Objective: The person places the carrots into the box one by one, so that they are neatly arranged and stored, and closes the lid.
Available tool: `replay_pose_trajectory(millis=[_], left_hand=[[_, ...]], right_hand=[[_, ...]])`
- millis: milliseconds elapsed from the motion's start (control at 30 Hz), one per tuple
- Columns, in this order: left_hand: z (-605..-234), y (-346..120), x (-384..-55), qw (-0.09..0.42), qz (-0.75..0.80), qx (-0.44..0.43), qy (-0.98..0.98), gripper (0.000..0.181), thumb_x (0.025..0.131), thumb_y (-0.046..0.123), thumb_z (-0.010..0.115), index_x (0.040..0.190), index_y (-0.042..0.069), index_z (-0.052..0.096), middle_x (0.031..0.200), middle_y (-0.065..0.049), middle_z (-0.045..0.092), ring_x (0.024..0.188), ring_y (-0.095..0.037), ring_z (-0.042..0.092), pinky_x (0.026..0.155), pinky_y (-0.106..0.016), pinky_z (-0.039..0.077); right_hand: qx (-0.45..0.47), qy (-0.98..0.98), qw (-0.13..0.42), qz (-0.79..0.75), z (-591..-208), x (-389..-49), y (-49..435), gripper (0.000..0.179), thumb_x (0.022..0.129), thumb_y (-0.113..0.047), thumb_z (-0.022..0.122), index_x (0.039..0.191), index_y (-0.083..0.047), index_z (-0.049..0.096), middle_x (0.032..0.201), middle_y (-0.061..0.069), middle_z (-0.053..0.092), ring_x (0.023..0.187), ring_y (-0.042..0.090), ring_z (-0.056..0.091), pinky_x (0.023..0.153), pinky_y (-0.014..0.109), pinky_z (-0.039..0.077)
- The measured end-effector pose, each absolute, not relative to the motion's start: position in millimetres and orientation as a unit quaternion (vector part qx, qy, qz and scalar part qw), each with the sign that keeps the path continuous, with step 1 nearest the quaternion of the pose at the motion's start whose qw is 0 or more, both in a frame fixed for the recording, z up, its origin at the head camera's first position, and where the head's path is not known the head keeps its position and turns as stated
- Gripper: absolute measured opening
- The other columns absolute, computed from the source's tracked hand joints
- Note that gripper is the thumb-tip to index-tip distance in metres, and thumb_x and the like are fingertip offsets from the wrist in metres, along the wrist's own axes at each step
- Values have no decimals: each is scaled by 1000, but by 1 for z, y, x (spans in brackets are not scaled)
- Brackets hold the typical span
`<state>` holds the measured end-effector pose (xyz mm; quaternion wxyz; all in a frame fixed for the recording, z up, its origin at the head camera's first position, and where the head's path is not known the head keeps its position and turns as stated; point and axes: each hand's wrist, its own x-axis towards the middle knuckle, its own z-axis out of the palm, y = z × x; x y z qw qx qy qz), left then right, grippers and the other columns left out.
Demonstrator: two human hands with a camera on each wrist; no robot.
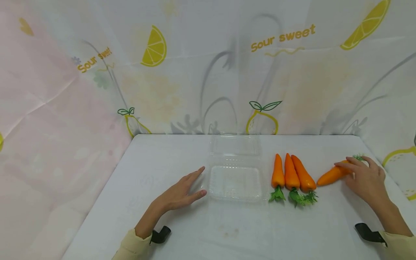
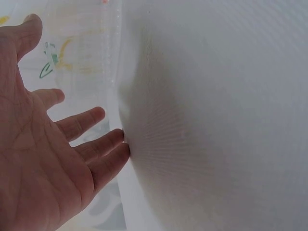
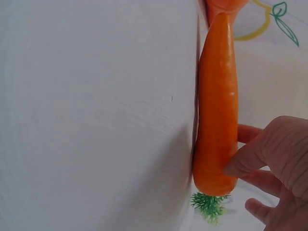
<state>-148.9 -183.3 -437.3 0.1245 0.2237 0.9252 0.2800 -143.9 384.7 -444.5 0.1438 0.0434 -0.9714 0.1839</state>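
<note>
An orange carrot (image 1: pixel 332 176) with a frilly green top lies slanted on the right side of the table. My right hand (image 1: pixel 368 181) holds it near its thick end, thumb on one side and fingers on the other in the right wrist view, where the carrot (image 3: pixel 217 106) lies along the tabletop. At the middle stands a clear plastic box (image 1: pixel 234 183), its hinged lid (image 1: pixel 234 145) folded back. Beside the box's left edge my left hand (image 1: pixel 178 193) has its fingers spread and relaxed, holding nothing; two fingertips are right at the tabletop in the left wrist view.
Between the box and my right hand, three more carrots lie side by side, one at the left (image 1: pixel 277 173), tips pointing away and green tops (image 1: pixel 297 198) toward me. A patterned cloth (image 1: pixel 201 79) hangs behind the white table (image 1: pixel 227 231).
</note>
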Motion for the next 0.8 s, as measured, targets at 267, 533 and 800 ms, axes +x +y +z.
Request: replay_pose_trajectory(millis=[267,533,800], left_hand=[[-436,-183,-149,130,279,222,925,81,92,70,48,158,40,11,160,6,23,145,-21,25,110,-53,31],[-438,-183,-149,128,278,222,926,81,92,68,49,158,39,12,160,4,24,145,-23,25,110,-54,31],[-438,-183,-149,129,279,223,925,82,92,69,49,158,39,10,161,5,23,145,-23,25,111,-54,30]], right_hand=[[31,-969,150,195,-444,-144,379,31,77,16,54,103,6,68,127,37,45,133,60,18,100,80,7],[23,-964,153,218,-443,-143,378,23,80,16,54,96,10,70,125,39,46,127,62,26,102,78,12],[54,-946,198,252,-445,-144,382,15,82,11,66,96,13,68,119,40,52,113,61,39,100,74,23]])
